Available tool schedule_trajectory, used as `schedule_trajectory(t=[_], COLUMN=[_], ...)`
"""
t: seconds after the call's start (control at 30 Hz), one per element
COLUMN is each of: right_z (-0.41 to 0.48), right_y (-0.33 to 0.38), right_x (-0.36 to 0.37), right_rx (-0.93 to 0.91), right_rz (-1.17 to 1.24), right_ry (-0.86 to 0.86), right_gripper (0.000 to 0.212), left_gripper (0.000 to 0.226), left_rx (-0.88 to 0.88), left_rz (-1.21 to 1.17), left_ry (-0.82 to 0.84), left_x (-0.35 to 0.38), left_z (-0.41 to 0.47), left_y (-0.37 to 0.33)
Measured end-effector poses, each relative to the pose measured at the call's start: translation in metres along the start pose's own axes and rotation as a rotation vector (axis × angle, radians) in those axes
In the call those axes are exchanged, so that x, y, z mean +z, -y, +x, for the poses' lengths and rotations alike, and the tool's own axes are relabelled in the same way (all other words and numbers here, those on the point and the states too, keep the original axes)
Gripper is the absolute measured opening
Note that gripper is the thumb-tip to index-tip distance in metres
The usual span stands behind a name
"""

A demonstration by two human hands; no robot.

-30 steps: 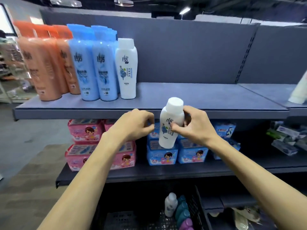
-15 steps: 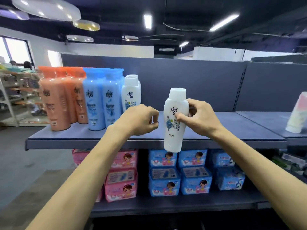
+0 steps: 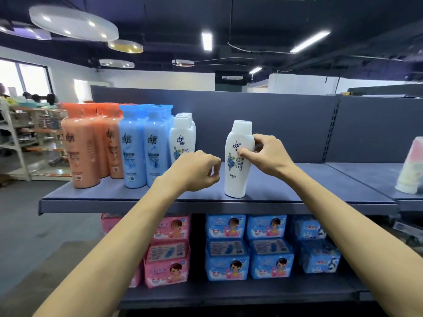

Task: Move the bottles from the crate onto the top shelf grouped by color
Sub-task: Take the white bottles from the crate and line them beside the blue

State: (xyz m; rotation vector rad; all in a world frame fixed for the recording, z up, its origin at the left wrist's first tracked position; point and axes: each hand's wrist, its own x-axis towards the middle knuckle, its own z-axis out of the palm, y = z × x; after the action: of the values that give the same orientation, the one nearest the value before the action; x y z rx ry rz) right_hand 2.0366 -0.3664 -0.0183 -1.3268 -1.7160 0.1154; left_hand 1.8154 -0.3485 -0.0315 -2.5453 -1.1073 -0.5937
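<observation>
A white bottle (image 3: 238, 165) stands upright near the front of the top shelf (image 3: 297, 191), and my right hand (image 3: 266, 154) grips its upper part, thumb on the label. My left hand (image 3: 194, 171) hovers just left of it with fingers curled, holding nothing. Further left on the shelf stand a row of white bottles (image 3: 182, 139), then blue bottles (image 3: 142, 145), then orange bottles (image 3: 84, 147). The crate is out of view.
The shelf below carries pink packs (image 3: 168, 252) and blue packs (image 3: 249, 248). A pale container (image 3: 410, 168) stands on the neighbouring shelf at the right edge. A grey back panel (image 3: 274, 124) closes off the shelf behind.
The white bottle rose from below shelf level and now stands on the top shelf. My right hand still grips it. My left hand rose alongside, and the view tilted up, so the crate dropped out.
</observation>
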Motion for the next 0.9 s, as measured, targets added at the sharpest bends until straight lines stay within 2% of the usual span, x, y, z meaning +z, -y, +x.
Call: schedule_trajectory(t=[0.23,0.4,0.63,0.9], right_z=[0.000,-0.023,-0.020,0.005], right_y=[-0.010,-0.026,-0.046,-0.065], right_x=[0.002,0.016,0.031,0.037], right_rx=[0.043,0.076,0.109,0.182], right_rz=[0.068,0.009,-0.065,-0.021], right_ry=[0.080,0.266,0.249,0.259], right_gripper=[0.034,0.058,0.046,0.052], left_gripper=[0.012,0.016,0.018,0.020], left_rx=[-0.001,-0.010,-0.066,-0.115], left_rz=[-0.001,-0.084,-0.172,-0.168], left_ry=[-0.032,-0.120,-0.117,-0.092], left_x=[0.015,0.036,0.063,0.076], left_z=[-0.008,-0.017,-0.012,0.008], left_y=[0.007,0.009,0.008,0.000])
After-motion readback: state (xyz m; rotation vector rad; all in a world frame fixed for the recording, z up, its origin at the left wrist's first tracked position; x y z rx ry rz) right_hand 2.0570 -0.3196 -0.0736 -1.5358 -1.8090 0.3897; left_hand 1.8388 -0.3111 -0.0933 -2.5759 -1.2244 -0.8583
